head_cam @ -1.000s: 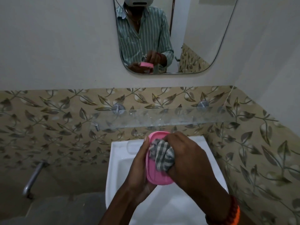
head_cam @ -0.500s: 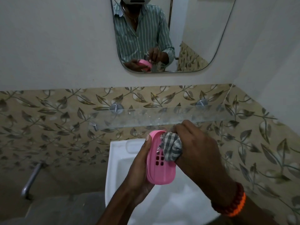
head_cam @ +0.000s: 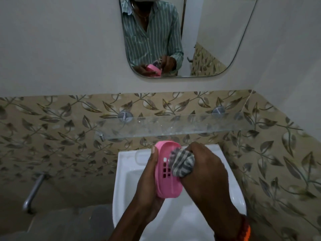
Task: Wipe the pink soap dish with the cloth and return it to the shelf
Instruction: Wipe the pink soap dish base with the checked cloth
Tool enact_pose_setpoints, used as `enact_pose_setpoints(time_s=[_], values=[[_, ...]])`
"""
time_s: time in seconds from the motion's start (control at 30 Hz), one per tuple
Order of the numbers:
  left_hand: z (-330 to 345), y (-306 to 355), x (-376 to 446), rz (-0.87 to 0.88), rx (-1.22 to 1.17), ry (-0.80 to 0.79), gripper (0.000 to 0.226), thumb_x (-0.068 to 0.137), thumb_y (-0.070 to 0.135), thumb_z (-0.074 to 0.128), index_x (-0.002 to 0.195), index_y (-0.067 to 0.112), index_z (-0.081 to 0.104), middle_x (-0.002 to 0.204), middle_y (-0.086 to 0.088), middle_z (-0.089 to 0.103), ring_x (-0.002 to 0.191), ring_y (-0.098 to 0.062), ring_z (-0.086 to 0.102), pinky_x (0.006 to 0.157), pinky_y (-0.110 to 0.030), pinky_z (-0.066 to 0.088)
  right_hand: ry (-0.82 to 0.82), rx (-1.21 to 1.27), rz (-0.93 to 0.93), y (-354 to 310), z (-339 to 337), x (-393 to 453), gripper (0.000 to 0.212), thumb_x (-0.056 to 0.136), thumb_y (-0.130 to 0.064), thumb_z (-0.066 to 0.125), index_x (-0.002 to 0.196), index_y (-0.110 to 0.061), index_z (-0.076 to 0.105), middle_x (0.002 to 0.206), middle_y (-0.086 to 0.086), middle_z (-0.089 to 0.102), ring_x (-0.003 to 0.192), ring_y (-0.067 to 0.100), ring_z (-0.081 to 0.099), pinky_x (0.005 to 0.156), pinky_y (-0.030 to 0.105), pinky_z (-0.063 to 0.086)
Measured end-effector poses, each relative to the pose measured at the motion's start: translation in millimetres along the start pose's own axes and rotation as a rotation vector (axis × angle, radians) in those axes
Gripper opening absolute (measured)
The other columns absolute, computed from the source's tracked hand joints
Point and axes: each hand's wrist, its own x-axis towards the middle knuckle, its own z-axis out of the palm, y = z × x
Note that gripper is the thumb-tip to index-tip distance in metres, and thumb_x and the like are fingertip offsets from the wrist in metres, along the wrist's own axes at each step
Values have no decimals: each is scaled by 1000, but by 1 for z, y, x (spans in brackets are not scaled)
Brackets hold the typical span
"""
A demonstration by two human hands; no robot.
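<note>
The pink soap dish (head_cam: pixel 167 173), tilted over the white sink (head_cam: pixel 125 180) below the glass shelf (head_cam: pixel 173 126), is being gripped by the left hand (head_cam: pixel 147 186). The right hand (head_cam: pixel 206 173) is clutching the bunched checked cloth (head_cam: pixel 182 162), which is now pressing lower into the dish than half a second ago.

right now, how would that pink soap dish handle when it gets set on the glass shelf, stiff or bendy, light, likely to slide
The pink soap dish probably is stiff: it keeps its oval shape while the left hand grips it and the cloth presses in. Likely light, since one hand holds it edgewise. Smooth plastic on the glass shelf may slide easily.
</note>
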Motion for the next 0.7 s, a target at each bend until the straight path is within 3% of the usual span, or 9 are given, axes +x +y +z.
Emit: enact_pose_setpoints(time_s=[0.07,0.13,0.2,0.27,0.33,0.43,0.57,0.7], values=[[6,-10,2,17,77,54,41,93,48,51,88,22,81,102,-9,82,77,-18,78,57,-23,62,58,-50,-17,-3,-1,13,26,75,-29,79,85,-15,59,75,-4,59,59,9,52,51,22,45],[5,-13,4,47,147,106,27,96,42,49,95,26,71,99,-5,81,74,-15,75,56,-20,60,20,-91,29,-3,2,15,31,74,-36,79,89,-18,58,77,-6,59,59,7,50,51,19,41],[1,-9,5,108,214,81,37,90,53,46,108,30,68,94,4,82,84,-13,79,66,-27,63,-76,-62,167,-1,8,9,31,74,-40,77,87,-26,53,74,-14,57,60,4,52,50,17,39],[-4,-2,2,147,232,55,60,80,69,51,124,31,67,112,0,80,103,-21,76,86,-44,63,-189,59,299,2,16,0,27,71,-36,76,81,-29,52,70,-14,58,63,4,58,53,20,49],[-3,5,5,188,262,32,80,71,84,58,132,33,65,121,-1,77,110,-21,74,97,-48,59,-213,152,340,3,23,-7,24,71,-33,76,78,-30,53,70,-13,61,65,5,62,60,24,56],[1,8,8,204,293,24,83,64,91,53,129,41,66,123,3,76,114,-19,72,101,-49,57,-132,211,302,3,27,-6,29,68,-30,79,73,-34,50,68,-14,62,64,5,63,59,25,57],[6,3,4,183,288,36,89,66,85,58,138,33,60,131,-3,71,119,-26,68,105,-57,52,7,156,269,4,22,14,29,68,-31,80,77,-27,53,69,-13,60,64,5,60,55,24,53],[6,-1,4,193,274,66,83,61,85,64,128,36,66,125,-4,74,114,-27,71,102,-56,55,-20,138,310,9,22,16,29,70,-31,81,83,-24,56,73,-11,62,66,6,61,59,28,57]])
